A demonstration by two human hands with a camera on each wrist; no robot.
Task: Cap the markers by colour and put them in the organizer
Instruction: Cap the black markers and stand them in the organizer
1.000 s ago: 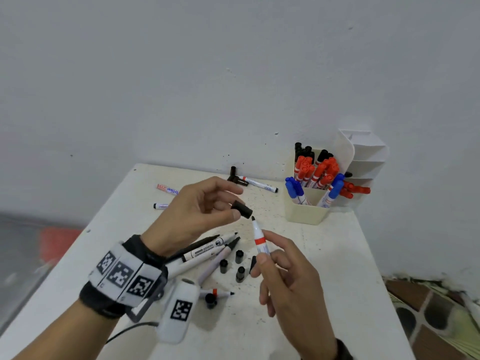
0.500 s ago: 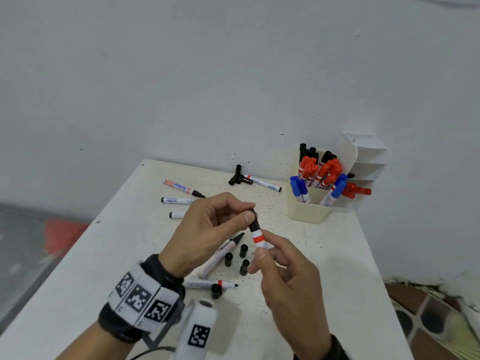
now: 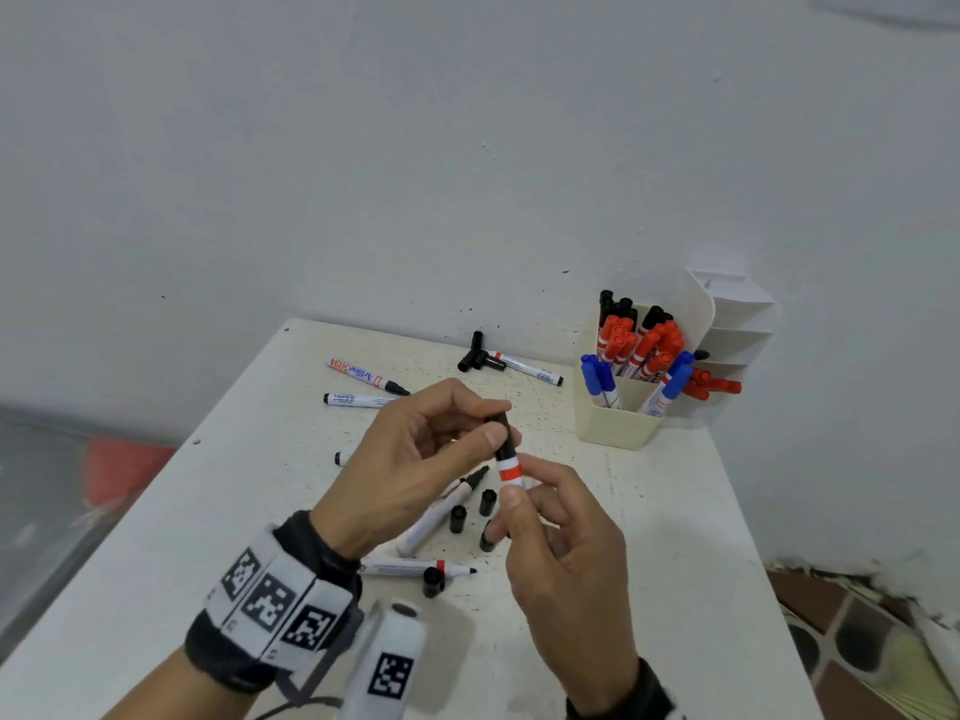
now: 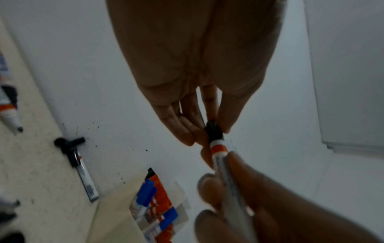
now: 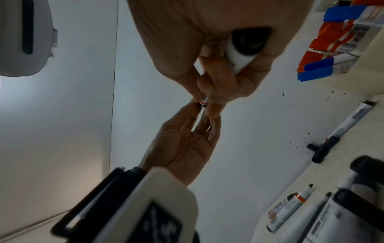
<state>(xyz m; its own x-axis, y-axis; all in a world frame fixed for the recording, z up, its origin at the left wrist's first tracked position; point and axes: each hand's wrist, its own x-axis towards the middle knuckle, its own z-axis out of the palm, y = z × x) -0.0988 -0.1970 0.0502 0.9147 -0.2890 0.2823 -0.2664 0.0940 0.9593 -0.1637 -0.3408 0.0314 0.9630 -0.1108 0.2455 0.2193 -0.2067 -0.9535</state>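
Note:
Above the table's middle my right hand (image 3: 524, 504) holds a white marker with an orange-red band (image 3: 509, 472) upright by its barrel. My left hand (image 3: 485, 428) pinches the black cap (image 3: 503, 436) that sits on the marker's tip. The left wrist view shows the same cap (image 4: 214, 133) on the marker (image 4: 219, 149), gripped between thumb and fingers. In the right wrist view the marker's rear end (image 5: 241, 55) sits in my right palm. The cream organizer (image 3: 618, 428) stands at the back right with black, red and blue capped markers.
Loose uncapped markers (image 3: 431, 514) and several black caps (image 3: 457, 519) lie under my hands. More markers (image 3: 366, 376) lie at the back left, one (image 3: 524, 365) with caps near the wall. The table's (image 3: 675, 563) right edge drops to a tiled floor.
A second ago my left hand held the black cap apart from the marker's bare tip. The cap went onto the tip, and both hands now hold the joined marker.

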